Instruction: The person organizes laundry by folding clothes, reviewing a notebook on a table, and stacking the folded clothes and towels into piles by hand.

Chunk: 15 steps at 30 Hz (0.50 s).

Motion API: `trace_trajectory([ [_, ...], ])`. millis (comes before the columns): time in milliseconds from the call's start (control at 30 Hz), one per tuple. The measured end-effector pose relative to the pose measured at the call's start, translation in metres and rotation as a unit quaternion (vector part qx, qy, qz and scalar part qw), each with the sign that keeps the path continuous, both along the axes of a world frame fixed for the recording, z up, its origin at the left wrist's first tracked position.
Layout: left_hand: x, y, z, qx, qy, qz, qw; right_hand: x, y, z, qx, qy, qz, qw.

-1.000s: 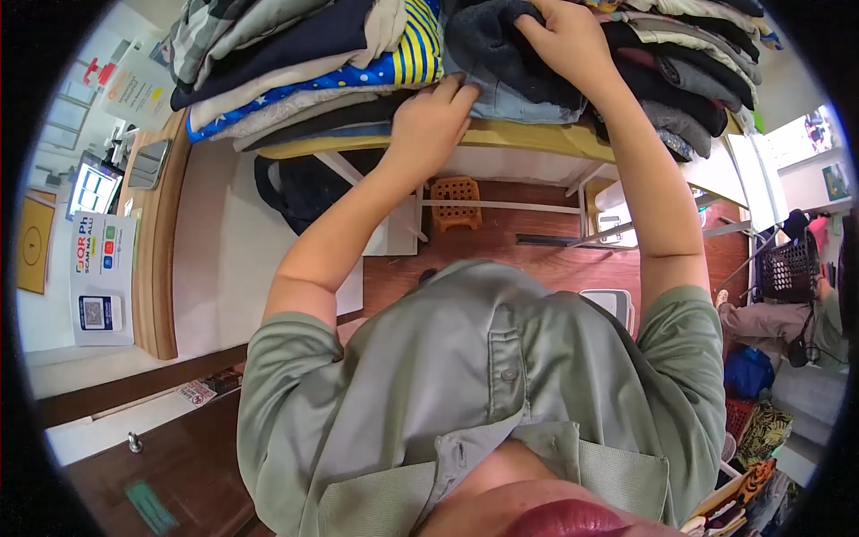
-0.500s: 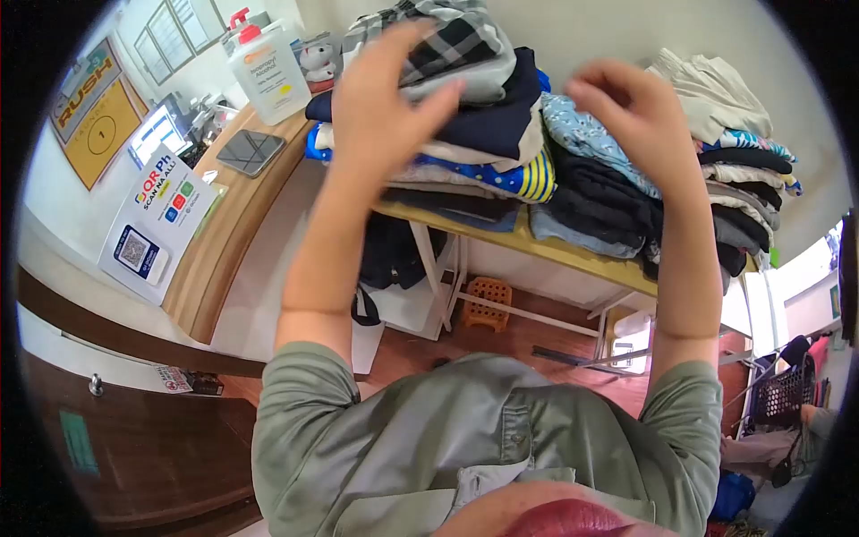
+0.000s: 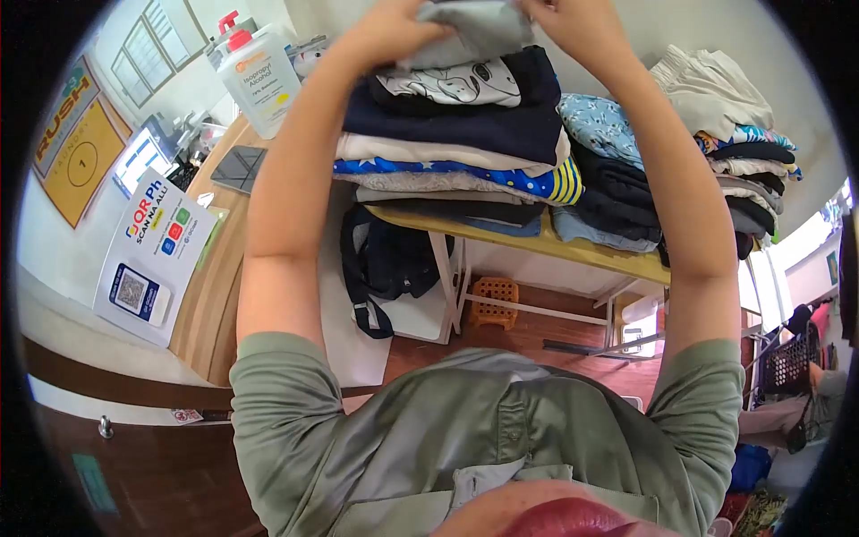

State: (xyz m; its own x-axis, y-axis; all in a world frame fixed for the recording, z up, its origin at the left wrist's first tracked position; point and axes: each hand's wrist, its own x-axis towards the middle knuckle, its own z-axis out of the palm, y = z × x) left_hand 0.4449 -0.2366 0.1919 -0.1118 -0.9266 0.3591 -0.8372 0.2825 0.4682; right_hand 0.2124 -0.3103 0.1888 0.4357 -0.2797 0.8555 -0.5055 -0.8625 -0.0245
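Observation:
Both hands reach to the top of a tall folded stack, near the upper frame edge. My left hand (image 3: 389, 34) is closed on the left side of a grey folded garment (image 3: 479, 38), its thumb across the front. At the opposite side my right hand (image 3: 577, 27) grips the garment's edge between thumb and fingers; some fingertips are cut off by the frame. The garment is held just above a white printed garment (image 3: 461, 82) and a navy folded garment (image 3: 429, 125). Lower in the stack lies a blue star-patterned cloth (image 3: 420, 170) with a yellow striped end.
More folded stacks, with a light-blue patterned garment (image 3: 595, 125) and beige trousers (image 3: 711, 85), fill the yellow table (image 3: 510, 243) rightward. On the wooden counter (image 3: 201, 331) stand an alcohol bottle (image 3: 259, 85), a phone (image 3: 240, 168) and a QR sign (image 3: 148, 259). An orange stool (image 3: 494, 300) sits below.
Both hands have moved up and closed on the grey garment, lifting it. The white printed garment under it now shows. The black-and-white plaid cloth has gone out of view.

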Motion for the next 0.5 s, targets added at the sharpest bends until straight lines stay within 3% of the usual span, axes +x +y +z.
trace_trajectory([
  [67, 0.026, -0.038, -0.004, -0.006, 0.057, 0.021, 0.998, -0.003, 0.022, -0.005, -0.019, -0.049, -0.014, 0.999],
  [133, 0.042, -0.054, -0.004, 0.031, 0.219, -0.044, 0.974, -0.007, 0.014, -0.030, 0.083, 0.014, 0.036, 0.996],
  [200, 0.043, -0.055, -0.004, 0.053, 0.217, -0.057, 0.973, 0.010, 0.036, -0.052, -0.014, 0.110, 0.075, 0.991],
  [233, 0.041, -0.052, -0.003, 0.065, 0.197, -0.068, 0.976, 0.017, 0.036, -0.059, -0.009, 0.160, 0.042, 0.986],
  [333, 0.042, -0.050, 0.005, 0.073, 0.127, -0.094, 0.985, 0.034, 0.025, -0.065, 0.024, 0.166, 0.057, 0.984],
  [400, 0.045, -0.049, 0.010, 0.071, 0.077, -0.109, 0.989, 0.042, 0.008, -0.058, 0.048, 0.146, 0.056, 0.987],
  [467, 0.045, -0.047, 0.012, 0.099, 0.054, -0.181, 0.977, 0.049, -0.004, -0.043, 0.215, 0.033, 0.046, 0.975],
  [500, 0.045, -0.047, 0.015, 0.042, 0.016, -0.267, 0.963, 0.047, -0.046, -0.050, 0.201, 0.009, 0.060, 0.978],
])
